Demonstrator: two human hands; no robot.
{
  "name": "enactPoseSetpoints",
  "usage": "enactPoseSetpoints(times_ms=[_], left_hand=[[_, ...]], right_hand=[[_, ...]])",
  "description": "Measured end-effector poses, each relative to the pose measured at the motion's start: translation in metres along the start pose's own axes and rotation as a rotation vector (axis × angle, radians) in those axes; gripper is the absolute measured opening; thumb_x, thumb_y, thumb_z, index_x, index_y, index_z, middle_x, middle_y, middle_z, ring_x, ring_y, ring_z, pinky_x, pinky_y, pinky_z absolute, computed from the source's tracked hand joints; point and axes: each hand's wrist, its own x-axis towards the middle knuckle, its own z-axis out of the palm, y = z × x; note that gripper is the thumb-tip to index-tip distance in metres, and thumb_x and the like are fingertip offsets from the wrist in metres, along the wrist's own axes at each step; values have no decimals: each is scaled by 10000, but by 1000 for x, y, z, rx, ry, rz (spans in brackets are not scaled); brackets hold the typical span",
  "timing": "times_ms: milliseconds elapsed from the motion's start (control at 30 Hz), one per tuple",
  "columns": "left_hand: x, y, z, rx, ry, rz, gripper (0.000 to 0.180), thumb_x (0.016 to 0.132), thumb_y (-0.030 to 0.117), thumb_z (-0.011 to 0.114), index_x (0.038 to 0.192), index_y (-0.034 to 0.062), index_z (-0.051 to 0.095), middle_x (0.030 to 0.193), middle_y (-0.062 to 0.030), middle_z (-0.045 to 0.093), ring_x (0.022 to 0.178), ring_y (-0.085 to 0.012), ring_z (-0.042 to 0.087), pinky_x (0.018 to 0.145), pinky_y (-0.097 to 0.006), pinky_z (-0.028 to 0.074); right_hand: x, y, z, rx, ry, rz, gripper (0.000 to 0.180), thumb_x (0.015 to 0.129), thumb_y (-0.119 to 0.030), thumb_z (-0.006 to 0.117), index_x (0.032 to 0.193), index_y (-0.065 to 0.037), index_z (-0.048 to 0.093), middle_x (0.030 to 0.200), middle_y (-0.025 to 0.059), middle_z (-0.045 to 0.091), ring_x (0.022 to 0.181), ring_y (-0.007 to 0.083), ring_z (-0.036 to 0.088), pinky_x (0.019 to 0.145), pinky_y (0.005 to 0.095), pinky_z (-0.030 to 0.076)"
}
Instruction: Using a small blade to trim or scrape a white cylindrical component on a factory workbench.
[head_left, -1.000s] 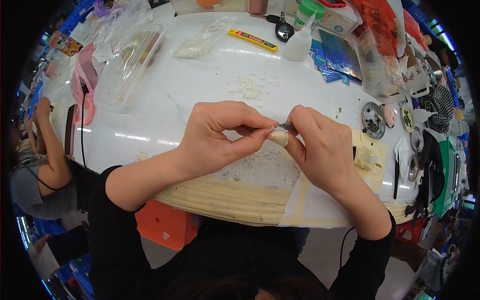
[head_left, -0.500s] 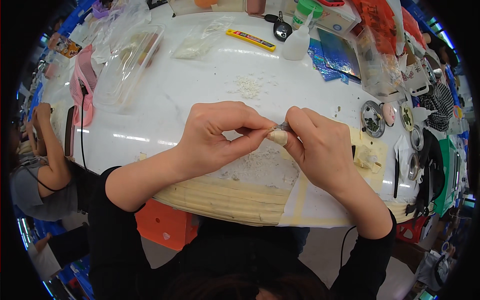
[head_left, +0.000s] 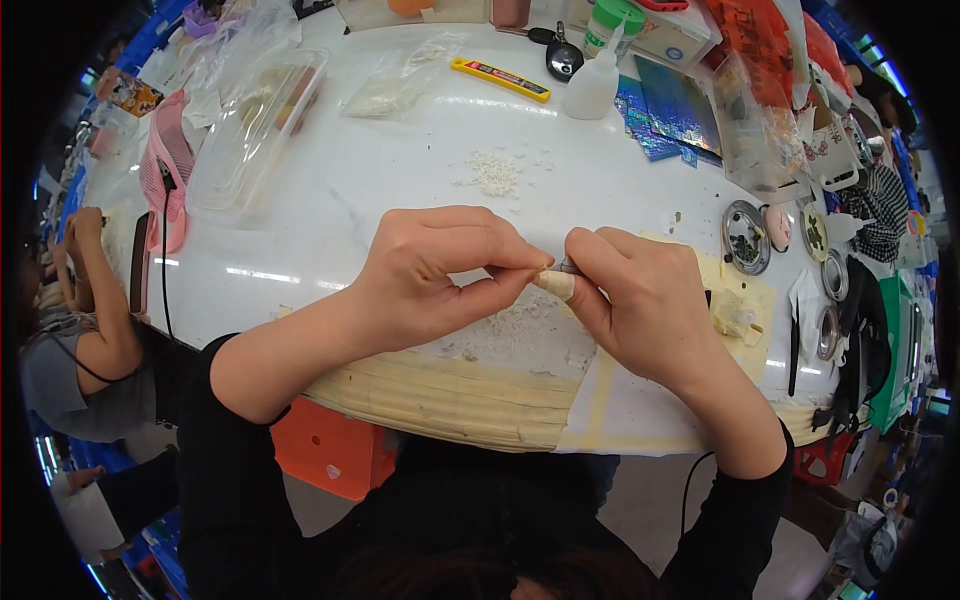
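Observation:
Over the near middle of the table, my left hand (head_left: 430, 275) is closed, thumb and forefinger pinching something too small to make out. My right hand (head_left: 645, 295) grips a small grey metal blade (head_left: 567, 266) between thumb and bent forefinger, its tip close to the left fingertips. Beige tape (head_left: 556, 284) wraps the right thumb. Beneath the hands lie white crumbs and shavings (head_left: 515, 335). Beyond them is a small heap of tiny white pieces (head_left: 494, 173).
A yellow cutter case (head_left: 500, 79), a white squeeze bottle (head_left: 592, 88) and car keys (head_left: 563, 60) lie at the far side. Shiny blue sheets (head_left: 680, 110) and metal dishes (head_left: 746, 238) are on the right. A clear plastic box (head_left: 255, 130) sits left. Another person (head_left: 85, 340) works at far left.
My right hand has shifted slightly down, and its forefinger sits a little lower on the blade. The left hand stays nearly in place, still pinching.

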Motion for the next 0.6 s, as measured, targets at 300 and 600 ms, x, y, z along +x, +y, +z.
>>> enactPoseSetpoints(times_ms=[300,600], left_hand=[[-2,4,-2,-402,-23,-324,102,845,-56,650,927,-31,705,894,-118,708,751,-124,666,656,-243,545],[2,2,-5,-784,-151,-709,76,903,31,651,936,-33,676,877,-118,709,766,-142,694,696,-256,581]], right_hand=[[-1,4,4,-16,45,-5,321,860,-374,676,818,-99,517,631,36,544,527,242,566,437,362,416],[3,1,-2,463,112,21,293,736,43,657,1011,-58,662,812,70,632,671,229,649,568,316,508]])
